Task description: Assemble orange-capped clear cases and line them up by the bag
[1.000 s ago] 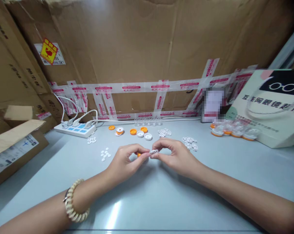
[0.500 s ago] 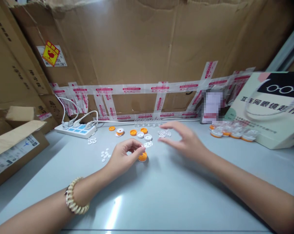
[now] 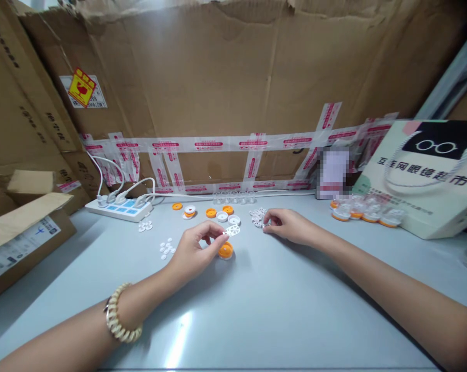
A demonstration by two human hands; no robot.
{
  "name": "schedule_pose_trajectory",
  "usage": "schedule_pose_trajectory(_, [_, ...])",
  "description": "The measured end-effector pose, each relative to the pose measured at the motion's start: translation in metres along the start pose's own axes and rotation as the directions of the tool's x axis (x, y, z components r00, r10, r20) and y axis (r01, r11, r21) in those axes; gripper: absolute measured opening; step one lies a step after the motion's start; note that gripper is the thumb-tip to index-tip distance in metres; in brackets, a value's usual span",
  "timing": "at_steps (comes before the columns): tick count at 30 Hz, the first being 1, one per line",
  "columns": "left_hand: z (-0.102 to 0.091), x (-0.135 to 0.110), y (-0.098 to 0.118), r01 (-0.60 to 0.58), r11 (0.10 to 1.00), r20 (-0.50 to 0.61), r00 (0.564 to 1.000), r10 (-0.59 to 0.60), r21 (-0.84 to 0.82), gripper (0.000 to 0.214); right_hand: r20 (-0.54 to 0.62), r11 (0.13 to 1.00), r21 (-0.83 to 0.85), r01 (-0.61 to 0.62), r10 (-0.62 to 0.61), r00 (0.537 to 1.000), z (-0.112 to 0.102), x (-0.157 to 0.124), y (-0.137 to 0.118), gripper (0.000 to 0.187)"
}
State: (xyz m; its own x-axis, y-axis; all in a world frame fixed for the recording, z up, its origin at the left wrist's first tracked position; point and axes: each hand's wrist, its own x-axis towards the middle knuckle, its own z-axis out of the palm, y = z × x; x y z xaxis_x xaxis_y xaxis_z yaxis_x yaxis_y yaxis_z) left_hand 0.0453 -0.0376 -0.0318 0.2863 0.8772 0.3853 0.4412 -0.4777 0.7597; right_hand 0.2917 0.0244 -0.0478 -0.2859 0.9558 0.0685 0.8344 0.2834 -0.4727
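My left hand point(image 3: 198, 248) pinches a flat white plastic piece with holes point(image 3: 232, 231) between thumb and fingertips. Just below that piece, an orange round cup point(image 3: 226, 250) with a clear base sits on the table. My right hand point(image 3: 285, 226) is closed at the near right edge of a small pile of white perforated pieces point(image 3: 257, 216). Its thumb and fingertips are pressed together, and what they grip is too small to tell. Beyond my left hand lie orange round caps point(image 3: 211, 212) and white round caps point(image 3: 234, 220).
Small white discs point(image 3: 166, 248) lie left of my left hand. A power strip point(image 3: 119, 208) with plugged cables stands back left, near an open carton point(image 3: 28, 243). Clear cups point(image 3: 233, 197) line the back. Orange-based clear pieces point(image 3: 371, 213) stand by a paper bag point(image 3: 423, 175).
My right hand has come down to the white pile, and its spread fingers have closed. My left hand stays nearly in place with the white perforated piece. The view has shifted slightly.
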Motion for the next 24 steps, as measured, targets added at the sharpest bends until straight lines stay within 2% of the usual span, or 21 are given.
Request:
schedule_pose_trajectory(7, [-0.001, -0.001, 0.004, -0.014, 0.999, 0.044, 0.999, 0.012, 0.036, 0.014, 0.099, 0.994, 0.101, -0.029, 0.019, 0.995, -0.003, -0.008, -0.012, 0.017])
schedule_pose_trajectory(11, [-0.002, -0.001, 0.004, -0.005, 0.999, 0.055, 0.999, 0.003, 0.041, 0.014, 0.056, 0.980, 0.181, 0.081, -0.092, 0.994, 0.001, -0.013, -0.022, 0.015])
schedule_pose_trajectory(14, [-0.002, 0.000, 0.005, 0.001, 0.999, 0.057, 0.998, -0.003, 0.035, 0.014, 0.006, 0.921, 0.339, 0.191, -0.205, 0.979, 0.007, -0.017, -0.031, 0.014])
schedule_pose_trajectory(16, [-0.002, 0.001, 0.005, -0.004, 0.999, 0.052, 0.999, 0.002, 0.032, 0.014, -0.008, 0.893, 0.393, 0.221, -0.237, 0.972, 0.012, -0.019, -0.035, 0.012])
schedule_pose_trajectory(20, [0.000, 0.002, 0.003, -0.006, 0.999, 0.063, 0.998, 0.003, 0.043, 0.013, -0.021, 0.878, 0.436, 0.199, -0.211, 0.977, 0.018, -0.019, -0.037, 0.012])
schedule_pose_trajectory(24, [0.000, 0.001, -0.001, -0.001, 0.996, 0.082, 0.997, -0.006, 0.085, 0.013, -0.106, 0.838, 0.522, 0.156, -0.118, 0.987, 0.015, -0.021, -0.042, 0.017])
